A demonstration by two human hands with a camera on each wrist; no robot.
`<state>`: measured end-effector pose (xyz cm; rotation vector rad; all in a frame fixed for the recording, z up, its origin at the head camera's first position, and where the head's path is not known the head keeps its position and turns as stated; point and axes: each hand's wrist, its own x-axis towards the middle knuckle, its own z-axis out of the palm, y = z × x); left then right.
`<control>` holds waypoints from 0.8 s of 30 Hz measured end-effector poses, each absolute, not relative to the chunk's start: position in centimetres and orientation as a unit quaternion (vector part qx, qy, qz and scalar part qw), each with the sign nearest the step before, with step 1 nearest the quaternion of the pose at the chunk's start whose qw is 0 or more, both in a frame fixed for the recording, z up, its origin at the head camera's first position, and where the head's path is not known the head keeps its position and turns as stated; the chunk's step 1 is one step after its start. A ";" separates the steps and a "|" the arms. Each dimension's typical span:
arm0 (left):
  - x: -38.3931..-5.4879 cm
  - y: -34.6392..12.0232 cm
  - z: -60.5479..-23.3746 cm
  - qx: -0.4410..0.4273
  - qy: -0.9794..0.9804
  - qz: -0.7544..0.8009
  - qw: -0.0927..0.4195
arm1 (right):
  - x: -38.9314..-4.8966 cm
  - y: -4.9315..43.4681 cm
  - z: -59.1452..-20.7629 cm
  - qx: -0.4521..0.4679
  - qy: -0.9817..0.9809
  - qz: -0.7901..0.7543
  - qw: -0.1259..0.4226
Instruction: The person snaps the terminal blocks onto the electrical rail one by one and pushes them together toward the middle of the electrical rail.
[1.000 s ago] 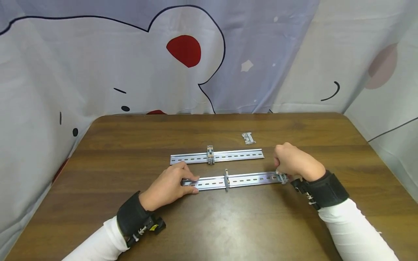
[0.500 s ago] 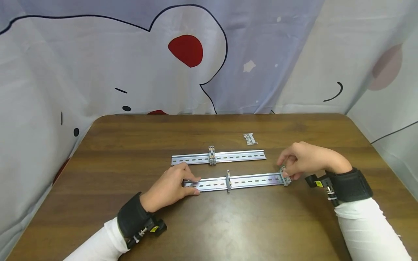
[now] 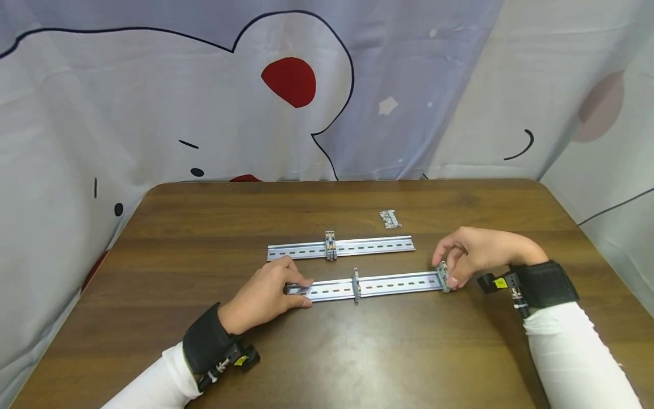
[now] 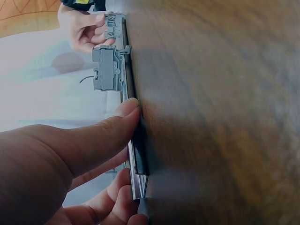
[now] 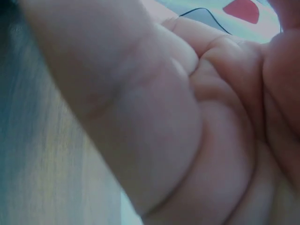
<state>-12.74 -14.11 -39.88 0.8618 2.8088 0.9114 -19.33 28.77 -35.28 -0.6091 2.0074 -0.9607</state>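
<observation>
My left hand (image 3: 263, 295) grips the left end of the nearer DIN rail (image 3: 398, 283), a slotted metal strip; in the left wrist view its thumb (image 4: 119, 122) lies along one edge and the other fingers curl at the opposite edge. One grey terminal block (image 3: 356, 285) stands upright across the middle of this rail. At the rail's right end, my right hand (image 3: 475, 255) pinches another grey terminal block (image 3: 443, 276) between thumb and fingers, right over the rail end. Fingers and palm fill the right wrist view, hiding that block there.
A second DIN rail (image 3: 375, 245) lies behind the first, roughly parallel, with several terminal blocks (image 3: 330, 245) grouped near its middle. Farther back, loose grey terminal blocks (image 3: 390, 219) lie on the wooden table (image 3: 214, 216). A patterned cloth (image 3: 168, 108) hangs behind the table.
My right wrist has swung outward to the right, and the fingers have shifted to the block's right side. The block at the rail end has turned slightly. My left hand keeps its place.
</observation>
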 end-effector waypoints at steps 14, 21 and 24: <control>-12.7 -14.2 -39.8 0.274 0.914 0.296 0.033 | -19.4 28.4 -35.1 -0.253 0.808 -0.364 0.388; -12.7 -14.1 -39.8 0.274 0.915 0.294 0.035 | -19.3 27.7 -35.3 -0.262 0.809 -0.367 0.378; -12.7 -14.1 -39.8 0.274 0.915 0.295 0.035 | -19.2 27.2 -35.3 -0.263 0.808 -0.373 0.372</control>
